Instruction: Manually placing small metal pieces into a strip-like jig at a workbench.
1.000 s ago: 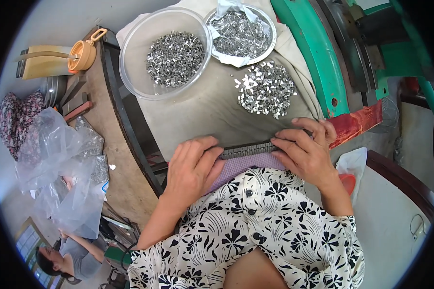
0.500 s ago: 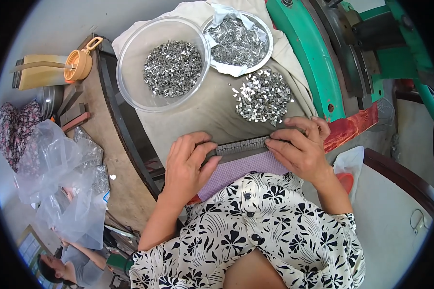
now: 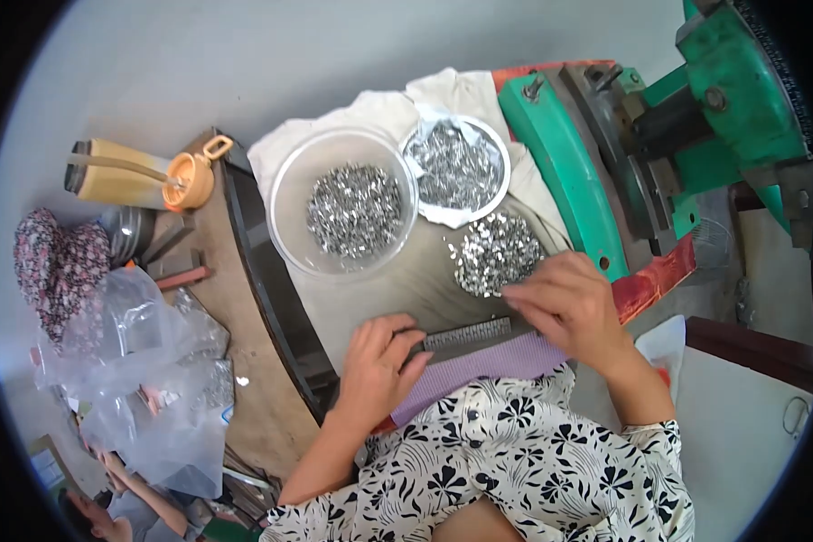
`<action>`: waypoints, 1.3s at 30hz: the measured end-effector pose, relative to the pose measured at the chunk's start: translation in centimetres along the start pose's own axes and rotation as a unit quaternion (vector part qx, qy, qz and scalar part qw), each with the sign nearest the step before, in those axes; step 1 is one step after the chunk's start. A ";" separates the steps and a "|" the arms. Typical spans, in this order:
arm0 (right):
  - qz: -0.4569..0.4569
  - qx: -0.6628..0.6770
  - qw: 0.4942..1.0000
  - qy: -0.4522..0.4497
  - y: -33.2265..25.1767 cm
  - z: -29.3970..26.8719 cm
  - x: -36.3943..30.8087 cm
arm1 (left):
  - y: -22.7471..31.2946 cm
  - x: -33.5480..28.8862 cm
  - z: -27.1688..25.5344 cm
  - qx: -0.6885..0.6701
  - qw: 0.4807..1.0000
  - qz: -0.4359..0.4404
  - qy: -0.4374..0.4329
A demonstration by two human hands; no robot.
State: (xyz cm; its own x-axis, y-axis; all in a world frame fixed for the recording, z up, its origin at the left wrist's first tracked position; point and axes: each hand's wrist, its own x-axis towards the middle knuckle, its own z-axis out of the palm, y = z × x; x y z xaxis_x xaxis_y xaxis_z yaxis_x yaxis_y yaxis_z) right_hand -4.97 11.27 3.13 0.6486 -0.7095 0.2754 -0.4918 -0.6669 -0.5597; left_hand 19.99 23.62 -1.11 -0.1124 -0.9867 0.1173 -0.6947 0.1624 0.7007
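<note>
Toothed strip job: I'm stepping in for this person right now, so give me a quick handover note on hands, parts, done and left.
Left hand: resting on the left end of the toothed strip, steadying it.
Right hand: fingertips at the loose pile of small metal pieces, beside the strip's right end.
More pieces fill the clear bowl and the lined bowl; the green press stands to the right.
Done: cannot tell how many pieces sit in the strip.
Left: the pile and both bowls are still well stocked.
</note>
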 end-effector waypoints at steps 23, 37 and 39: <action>-0.093 -0.092 0.980 -0.152 4.7 3.6 12.5 | -1.9 1.2 0.5 0.015 0.996 0.091 0.022; -0.093 -0.082 0.972 -0.200 4.8 3.1 13.6 | -1.4 1.6 0.2 -0.012 0.996 0.089 0.028; -0.083 -0.085 0.973 -0.198 4.9 3.3 13.4 | -1.4 1.6 0.1 -0.019 0.996 0.088 0.028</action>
State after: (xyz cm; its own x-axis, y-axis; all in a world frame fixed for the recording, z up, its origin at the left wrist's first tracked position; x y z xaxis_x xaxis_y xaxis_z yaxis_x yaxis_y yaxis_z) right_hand 3.23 -0.74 1.55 0.8840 -0.4673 0.0094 -0.4280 -0.8173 -0.3859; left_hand 20.75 21.84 -1.97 -0.1899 -0.9413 0.2792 -0.6398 0.3344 0.6920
